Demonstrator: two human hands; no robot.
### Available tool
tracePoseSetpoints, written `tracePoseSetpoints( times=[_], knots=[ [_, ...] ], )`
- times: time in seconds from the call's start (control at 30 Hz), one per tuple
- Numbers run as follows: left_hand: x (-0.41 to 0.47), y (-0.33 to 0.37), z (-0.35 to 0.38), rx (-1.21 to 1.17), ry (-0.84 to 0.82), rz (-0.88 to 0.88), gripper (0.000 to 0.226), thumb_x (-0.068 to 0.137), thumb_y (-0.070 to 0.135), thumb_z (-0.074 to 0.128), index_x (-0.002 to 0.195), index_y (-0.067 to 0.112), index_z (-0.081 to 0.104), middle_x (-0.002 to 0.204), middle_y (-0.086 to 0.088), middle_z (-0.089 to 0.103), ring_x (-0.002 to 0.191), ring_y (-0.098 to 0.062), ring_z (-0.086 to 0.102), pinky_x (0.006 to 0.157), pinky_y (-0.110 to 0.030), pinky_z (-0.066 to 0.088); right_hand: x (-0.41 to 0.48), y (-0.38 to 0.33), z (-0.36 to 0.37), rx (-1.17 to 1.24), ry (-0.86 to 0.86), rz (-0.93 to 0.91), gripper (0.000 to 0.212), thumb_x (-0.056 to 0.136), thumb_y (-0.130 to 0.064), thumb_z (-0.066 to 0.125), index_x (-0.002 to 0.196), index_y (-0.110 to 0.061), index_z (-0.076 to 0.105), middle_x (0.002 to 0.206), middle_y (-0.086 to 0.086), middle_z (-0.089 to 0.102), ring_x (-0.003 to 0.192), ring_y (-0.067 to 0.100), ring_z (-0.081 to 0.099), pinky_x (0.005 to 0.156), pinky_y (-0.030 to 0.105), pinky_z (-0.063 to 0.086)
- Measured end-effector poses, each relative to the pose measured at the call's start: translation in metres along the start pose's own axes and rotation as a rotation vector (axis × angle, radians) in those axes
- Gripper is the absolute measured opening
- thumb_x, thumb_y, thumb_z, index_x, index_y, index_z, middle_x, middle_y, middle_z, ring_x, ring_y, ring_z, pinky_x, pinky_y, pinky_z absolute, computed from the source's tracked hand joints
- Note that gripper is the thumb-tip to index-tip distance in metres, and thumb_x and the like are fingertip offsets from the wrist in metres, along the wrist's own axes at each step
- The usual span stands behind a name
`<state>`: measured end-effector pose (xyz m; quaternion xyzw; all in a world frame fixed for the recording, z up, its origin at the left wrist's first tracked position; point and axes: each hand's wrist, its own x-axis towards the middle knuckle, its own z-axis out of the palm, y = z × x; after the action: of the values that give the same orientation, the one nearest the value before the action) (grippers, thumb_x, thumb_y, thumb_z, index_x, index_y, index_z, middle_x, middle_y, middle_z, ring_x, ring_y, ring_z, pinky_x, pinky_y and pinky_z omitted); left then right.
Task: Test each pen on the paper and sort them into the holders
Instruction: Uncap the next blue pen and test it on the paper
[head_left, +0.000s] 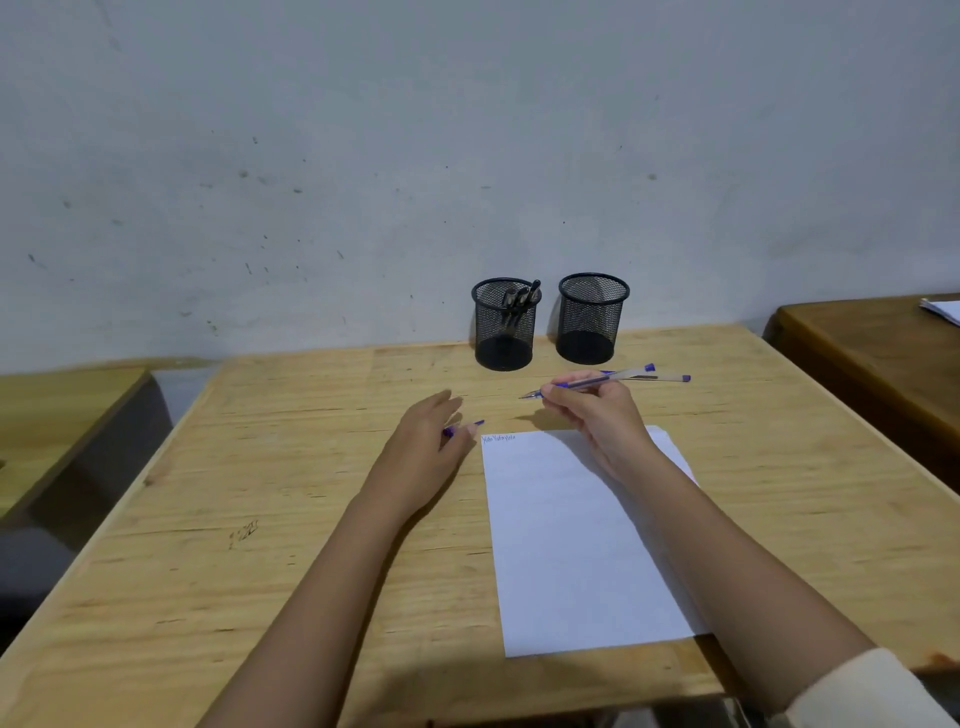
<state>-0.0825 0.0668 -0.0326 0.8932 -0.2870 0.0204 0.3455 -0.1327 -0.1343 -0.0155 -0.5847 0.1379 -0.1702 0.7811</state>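
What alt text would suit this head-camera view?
A right hand holds an uncapped blue pen above white paper on a wooden table; the left hand holds its cap. Behind stand two mesh holders: the left holder holds pens.

Left half of the surface (218, 467) bare: open passage from near edge to wall. Two mesh holders stand at the far edge against the wall, left holder (505, 325) with pens leaning inside, right holder (591, 318) with an open mouth; narrow gap between them. Paper (561, 545) lies flat, no obstruction. A loose pen (670, 378) lies just right of the right hand (597, 415), before the right holder. Bare strip right of paper.
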Motion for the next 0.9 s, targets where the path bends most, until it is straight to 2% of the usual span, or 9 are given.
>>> tracePoseSetpoints(
  times=[0.1, 0.17, 0.27, 0.4, 0.47, 0.53, 0.6, 0.8, 0.9],
  knots=[
    [-0.014, 0.004, 0.005, 0.113, -0.115, -0.012, 0.066, 0.094, 0.052, 0.04, 0.148, 0.017, 0.024, 0.159, 0.001, 0.013, 0.146, -0.013, 0.007, 0.116, -0.032, 0.011, 0.001, 0.002, 0.011, -0.135, 0.026, 0.0, 0.02, 0.072, 0.006, 0.071, 0.075, -0.008, 0.057, 0.065, 0.006, 0.061, 0.06, 0.011, 0.06, 0.06, 0.017, 0.049],
    [-0.021, 0.001, 0.008, 0.252, -0.212, -0.079, 0.077, 0.091, 0.062, 0.03, 0.15, 0.019, 0.007, 0.16, 0.001, -0.001, 0.147, -0.015, -0.007, 0.119, -0.04, 0.0, 0.003, 0.002, 0.019, -0.14, 0.031, 0.013, 0.022, 0.073, 0.008, 0.066, 0.071, -0.009, 0.052, 0.061, 0.008, 0.057, 0.051, 0.013, 0.054, 0.049, 0.017, 0.045],
    [-0.024, -0.004, 0.012, 0.356, -0.259, -0.152, 0.084, 0.086, 0.071, 0.022, 0.15, 0.024, -0.006, 0.159, 0.003, -0.011, 0.145, -0.015, -0.017, 0.119, -0.042, -0.009, 0.002, 0.003, 0.027, -0.111, 0.043, 0.017, 0.025, 0.075, 0.011, 0.062, 0.067, -0.008, 0.048, 0.06, 0.013, 0.055, 0.04, 0.009, 0.051, 0.041, 0.017, 0.043],
    [-0.024, -0.003, 0.015, 0.379, -0.253, -0.162, 0.086, 0.083, 0.075, 0.02, 0.149, 0.027, -0.009, 0.159, 0.004, -0.013, 0.145, -0.016, -0.019, 0.118, -0.043, -0.011, -0.004, 0.011, 0.029, -0.078, 0.038, -0.019, 0.033, 0.073, 0.015, 0.062, 0.064, -0.009, 0.042, 0.05, 0.009, 0.049, 0.037, 0.01, 0.049, 0.045, 0.017, 0.046],
    [-0.024, -0.004, 0.015, 0.382, -0.246, -0.16, 0.087, 0.083, 0.075, 0.021, 0.149, 0.027, -0.009, 0.159, 0.004, -0.013, 0.145, -0.016, -0.018, 0.118, -0.044, -0.011, -0.002, 0.015, 0.029, -0.136, 0.046, -0.044, 0.036, 0.071, 0.015, 0.062, 0.06, -0.01, 0.04, 0.051, 0.01, 0.045, 0.04, 0.012, 0.047, 0.046, 0.019, 0.045],
    [-0.025, -0.005, 0.015, 0.39, -0.238, -0.155, 0.087, 0.083, 0.075, 0.021, 0.149, 0.027, -0.008, 0.159, 0.004, -0.012, 0.145, -0.016, -0.017, 0.118, -0.044, -0.01, 0.0, 0.018, 0.028, -0.242, 0.067, -0.049, 0.037, 0.069, 0.012, 0.062, 0.057, -0.013, 0.038, 0.053, 0.009, 0.04, 0.045, 0.014, 0.043, 0.047, 0.022, 0.041],
    [-0.025, -0.006, 0.016, 0.394, -0.226, -0.153, 0.089, 0.082, 0.075, 0.021, 0.149, 0.025, -0.009, 0.159, 0.003, -0.012, 0.146, -0.017, -0.016, 0.119, -0.044, -0.009, 0.001, 0.02, 0.028, -0.302, 0.088, -0.052, 0.039, 0.066, 0.011, 0.06, 0.054, -0.014, 0.033, 0.051, 0.006, 0.034, 0.042, 0.01, 0.039, 0.044, 0.019, 0.037],
    [-0.026, -0.005, 0.018, 0.417, -0.186, -0.24, 0.102, 0.076, 0.082, 0.02, 0.149, 0.018, -0.01, 0.159, -0.001, -0.013, 0.145, -0.019, -0.017, 0.118, -0.046, -0.009, 0.005, 0.024, 0.027, -0.316, 0.078, -0.062, 0.041, 0.063, 0.015, 0.055, 0.053, -0.014, 0.028, 0.045, 0.001, 0.025, 0.037, 0.008, 0.027, 0.039, 0.015, 0.027],
    [-0.027, -0.004, 0.017, 0.431, -0.183, -0.274, 0.108, 0.071, 0.086, 0.018, 0.149, 0.016, -0.008, 0.159, -0.002, -0.014, 0.145, -0.02, -0.018, 0.117, -0.047, -0.011, 0.005, 0.023, 0.028, -0.325, 0.076, -0.063, 0.041, 0.063, 0.015, 0.055, 0.053, -0.014, 0.028, 0.049, 0.002, 0.024, 0.038, 0.009, 0.026, 0.04, 0.015, 0.027]
  ],
)
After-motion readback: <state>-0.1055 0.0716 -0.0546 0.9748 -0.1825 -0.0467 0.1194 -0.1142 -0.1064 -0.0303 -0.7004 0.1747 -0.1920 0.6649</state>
